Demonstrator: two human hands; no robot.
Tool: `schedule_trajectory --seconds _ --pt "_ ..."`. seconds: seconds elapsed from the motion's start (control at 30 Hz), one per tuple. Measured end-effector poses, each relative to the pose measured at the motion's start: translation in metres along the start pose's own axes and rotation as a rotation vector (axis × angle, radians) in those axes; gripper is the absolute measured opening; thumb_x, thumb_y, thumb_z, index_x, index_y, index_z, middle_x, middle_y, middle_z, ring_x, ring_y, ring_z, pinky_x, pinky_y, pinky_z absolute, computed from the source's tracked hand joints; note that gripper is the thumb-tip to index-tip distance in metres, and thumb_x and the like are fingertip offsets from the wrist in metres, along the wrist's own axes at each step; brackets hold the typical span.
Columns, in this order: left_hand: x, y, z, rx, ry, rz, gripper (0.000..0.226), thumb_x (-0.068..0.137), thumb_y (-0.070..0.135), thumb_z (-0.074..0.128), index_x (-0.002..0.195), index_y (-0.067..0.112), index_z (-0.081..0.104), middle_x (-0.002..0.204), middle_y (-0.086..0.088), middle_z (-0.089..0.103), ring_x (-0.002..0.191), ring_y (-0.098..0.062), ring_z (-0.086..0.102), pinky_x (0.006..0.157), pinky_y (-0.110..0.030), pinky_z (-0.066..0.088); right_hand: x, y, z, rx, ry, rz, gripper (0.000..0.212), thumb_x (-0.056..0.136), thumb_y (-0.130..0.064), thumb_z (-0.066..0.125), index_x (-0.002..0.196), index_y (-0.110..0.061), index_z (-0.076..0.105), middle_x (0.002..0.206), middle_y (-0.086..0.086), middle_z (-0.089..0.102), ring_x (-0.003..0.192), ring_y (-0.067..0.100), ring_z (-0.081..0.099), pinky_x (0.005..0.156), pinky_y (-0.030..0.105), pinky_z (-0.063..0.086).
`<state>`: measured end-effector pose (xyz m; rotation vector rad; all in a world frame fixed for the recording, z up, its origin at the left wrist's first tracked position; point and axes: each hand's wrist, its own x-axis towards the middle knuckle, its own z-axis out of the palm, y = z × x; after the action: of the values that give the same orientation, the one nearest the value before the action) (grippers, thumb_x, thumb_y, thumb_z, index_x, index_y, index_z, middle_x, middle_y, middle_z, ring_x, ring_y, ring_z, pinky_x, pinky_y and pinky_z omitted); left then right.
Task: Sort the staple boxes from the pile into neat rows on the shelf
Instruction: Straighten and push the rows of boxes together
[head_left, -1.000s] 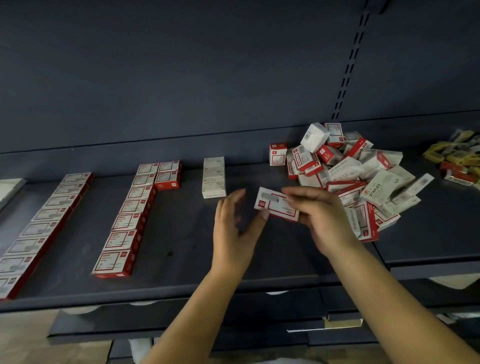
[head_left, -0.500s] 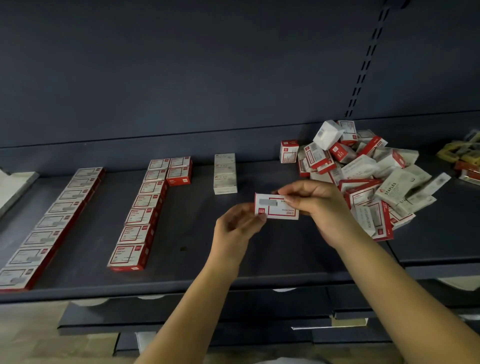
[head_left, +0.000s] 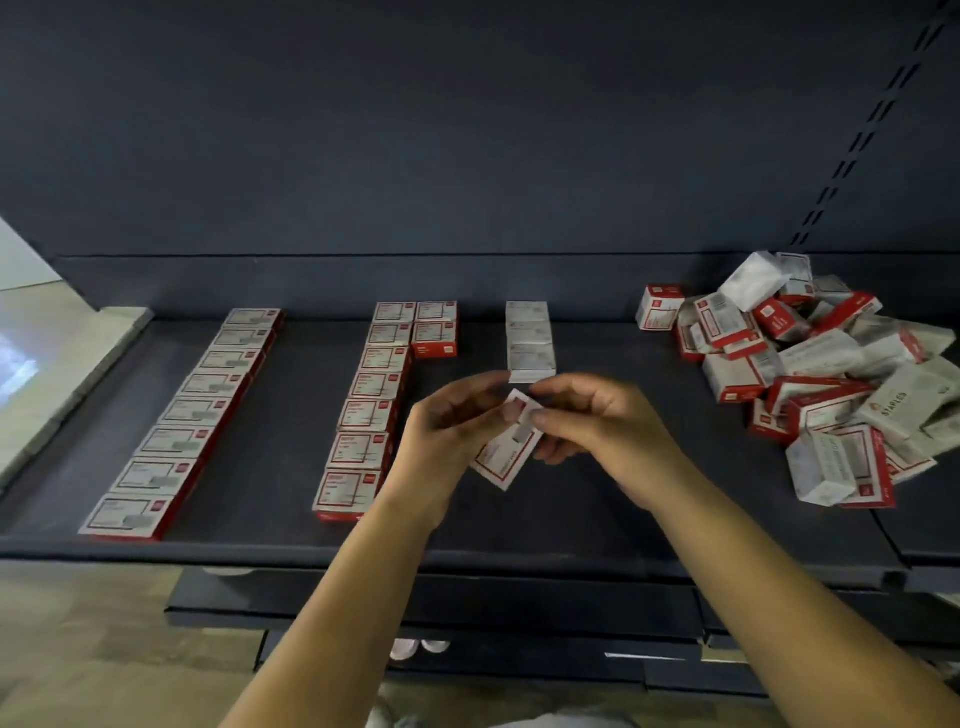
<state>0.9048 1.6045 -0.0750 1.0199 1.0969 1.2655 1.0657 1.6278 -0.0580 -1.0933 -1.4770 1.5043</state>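
A red-and-white staple box is held tilted above the middle of the dark shelf. My left hand grips its left side and my right hand pinches its upper end. The loose pile of staple boxes lies on the shelf at the right. Three rows stand on the shelf: a long red-and-white row at the left, a second row in the middle with two extra boxes beside its far end, and a short row of white boxes just behind my hands.
The shelf's dark back wall rises behind the rows, with a slotted upright at the right. A pale board leans at the shelf's left end. Lower shelves jut out beneath the front edge.
The box has turned from lying level and facing me to a steep tilt between both hands. My left hand now holds it. The camera has swung so the pile sits farther right.
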Motion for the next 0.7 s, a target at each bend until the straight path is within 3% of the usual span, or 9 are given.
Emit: schedule_trajectory --seconds 0.1,0.23,0.47,0.57,0.63,0.7 --pt "-0.005 0.005 -0.029 -0.146 0.053 -0.071 0.039 0.067 0.014 0.067 0.106 0.014 0.064 0.089 -0.002 0.072 0.082 -0.017 0.067 0.066 -0.026 0.055 0.007 0.006 0.027 0.199 0.087 0.008 0.020 0.086 -0.001 0.059 0.105 -0.004 0.061 0.085 0.010 0.072 0.073 0.021 0.069 0.062 0.024 0.054" --pt "-0.014 0.012 -0.074 -0.301 0.143 -0.091 0.036 0.066 0.010 0.067 0.102 0.007 0.065 0.095 -0.010 0.072 0.089 -0.022 0.069 0.077 -0.031 0.058 0.018 0.009 0.070 0.359 0.073 0.067 0.031 0.085 0.000 0.057 0.116 -0.005 0.053 0.097 0.013 0.071 0.086 0.027 0.069 0.070 0.029 0.056" --pt "-0.024 0.030 -0.155 -0.358 0.219 -0.068 0.032 0.067 0.010 0.066 0.099 0.003 0.065 0.091 -0.012 0.072 0.086 -0.024 0.070 0.072 -0.028 0.058 0.039 0.006 0.148 0.217 0.016 0.058 0.034 0.084 -0.002 0.061 0.116 -0.010 0.055 0.096 0.008 0.071 0.081 0.022 0.069 0.072 0.032 0.056" --pt "-0.026 0.033 -0.185 -0.346 0.240 -0.067 0.031 0.066 0.010 0.067 0.096 0.004 0.066 0.086 -0.009 0.073 0.083 -0.021 0.070 0.070 -0.025 0.058 0.049 0.012 0.175 -0.054 0.067 -0.059 0.035 0.083 -0.009 0.066 0.114 -0.022 0.058 0.106 -0.007 0.066 0.099 0.007 0.062 0.084 0.024 0.051" --pt "-0.026 0.033 -0.202 -0.334 0.240 -0.066 0.029 0.066 0.011 0.067 0.095 0.005 0.066 0.083 -0.007 0.073 0.082 -0.018 0.070 0.068 -0.023 0.057 0.056 0.013 0.189 -0.480 0.144 -0.328 0.038 0.083 -0.021 0.067 0.120 -0.022 0.056 0.118 -0.011 0.056 0.112 0.001 0.049 0.095 0.015 0.039" --pt "-0.023 0.035 -0.216 -0.331 0.230 -0.066 0.031 0.066 0.011 0.067 0.096 0.004 0.066 0.083 -0.007 0.073 0.082 -0.018 0.070 0.069 -0.023 0.057 0.066 0.013 0.201 -0.893 0.149 -0.660 0.045 0.082 -0.032 0.059 0.123 -0.013 0.056 0.119 -0.002 0.056 0.114 0.010 0.044 0.098 0.016 0.032"
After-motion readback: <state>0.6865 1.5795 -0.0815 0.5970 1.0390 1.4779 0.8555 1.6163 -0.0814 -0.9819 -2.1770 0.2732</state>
